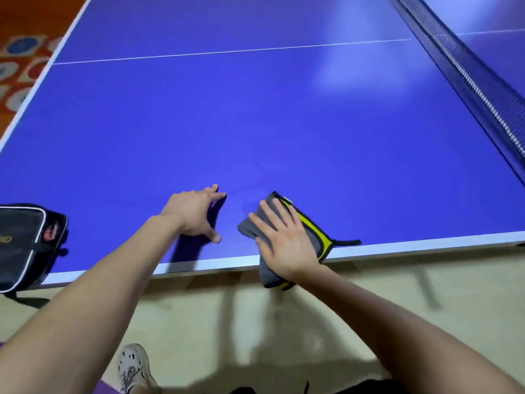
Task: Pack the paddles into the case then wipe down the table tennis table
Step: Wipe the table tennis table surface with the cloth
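Observation:
The blue table tennis table (255,115) fills most of the view. My right hand (281,243) presses flat on a grey cloth with yellow-green trim (312,231) at the table's near edge; part of the cloth hangs over the edge. My left hand (196,211) rests on its spread fingertips on the bare surface just left of the cloth. The black paddle case (25,245) lies at the near left corner, partly over the edge; a red patch shows at its side. No loose paddles are in view.
The net (466,75) runs along the right side. A white centre line (227,51) crosses the far surface. Patterned orange rug (20,66) lies beyond the left edge. Beige floor and my shoe (133,368) are below the near edge.

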